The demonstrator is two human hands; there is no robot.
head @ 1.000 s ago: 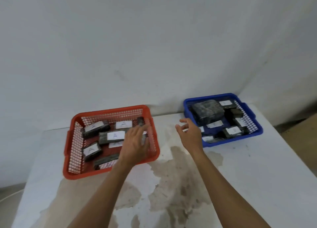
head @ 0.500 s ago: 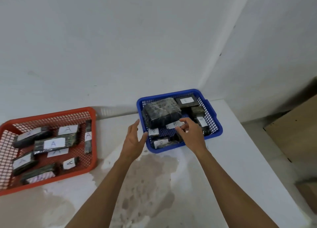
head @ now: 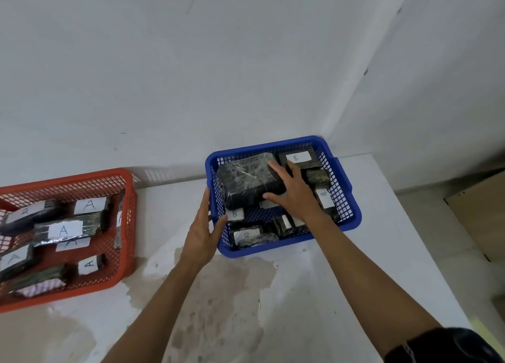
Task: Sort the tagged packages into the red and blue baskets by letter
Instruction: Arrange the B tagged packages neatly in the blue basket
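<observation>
My view shows a white bench (head: 314,294), stained brown across its middle. On it sit a red basket (head: 127,226) at left and a blue basket (head: 352,212) by the far corner, well apart.

blue basket (head: 352,220) crowded with packages (head: 247,185)

The red basket (head: 82,182) runs off the left edge. The right hand (head: 296,195) covers a tag, letter unreadable; one near tag (head: 246,236) reads perhaps B.
</observation>
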